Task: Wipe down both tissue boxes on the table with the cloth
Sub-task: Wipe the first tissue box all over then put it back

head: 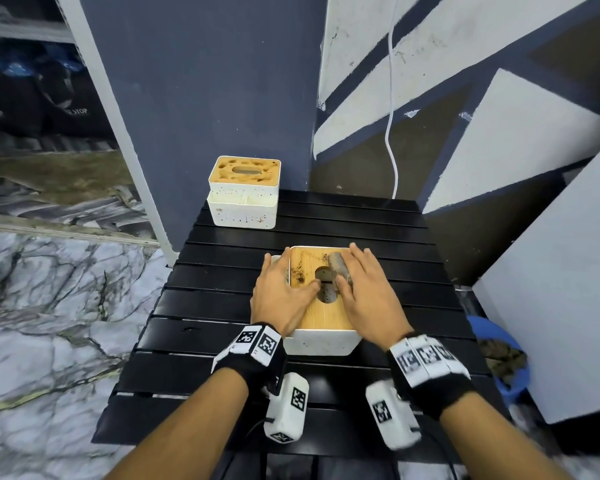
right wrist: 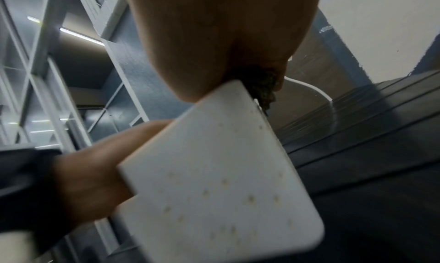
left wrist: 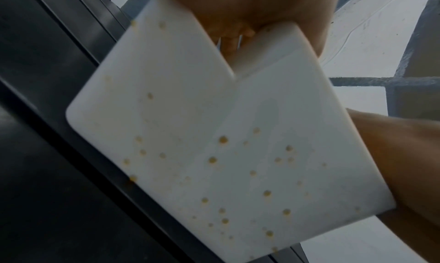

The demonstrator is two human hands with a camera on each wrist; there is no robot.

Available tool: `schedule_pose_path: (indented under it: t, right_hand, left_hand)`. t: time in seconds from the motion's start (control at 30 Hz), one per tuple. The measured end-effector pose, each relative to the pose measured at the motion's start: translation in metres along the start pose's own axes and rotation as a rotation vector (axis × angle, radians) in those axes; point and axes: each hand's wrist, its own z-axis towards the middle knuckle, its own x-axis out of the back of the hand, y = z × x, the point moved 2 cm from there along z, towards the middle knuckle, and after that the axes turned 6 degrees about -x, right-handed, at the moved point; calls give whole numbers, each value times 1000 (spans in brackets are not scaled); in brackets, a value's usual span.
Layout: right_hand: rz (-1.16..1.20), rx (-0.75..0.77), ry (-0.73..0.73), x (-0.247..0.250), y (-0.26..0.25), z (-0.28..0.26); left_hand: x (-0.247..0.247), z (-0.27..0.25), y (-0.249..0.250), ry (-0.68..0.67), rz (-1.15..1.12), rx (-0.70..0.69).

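Right hand (head: 362, 292) presses grey cloth (head: 340, 268) flat-fingered on near tissue box (head: 323, 341) lid; left hand (head: 279, 294) steadies it, fingers flat; dirt lies left of cloth.

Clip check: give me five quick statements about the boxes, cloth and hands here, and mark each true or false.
1. The right hand presses a cloth on the near box. True.
2. The left hand is lifted clear of the near box. False: it rests on its lid.
3. The far box has stains on its lid. True.
4. The two boxes touch. False: bare table lies between them.
5. Dark crumbs lie on the near box's lid. True.
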Motion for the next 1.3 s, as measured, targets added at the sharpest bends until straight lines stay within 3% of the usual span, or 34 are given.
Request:
schedule_pose_path:
  t: [0.17,0.5,0.83,1.13,1.3]
  right_hand:
    - [-24,42,-24,8,-3,-64]
    - [-92,-41,-39,-8,4,57]
    - [17,16,-8,3,-3,-47]
    - [-23,-50,-12,-3,-3,40]
    - [16,-37,6,-2,-4,18]
  left_hand:
    - [-1,0,-2,5,-20,-7]
    - [-1,2,-5,-9,17,1]
    - [-3,0,-6,1,5,-12]
    - [1,0,-3,-12,20,7]
    - [-1,1,-1,-4,21,16]
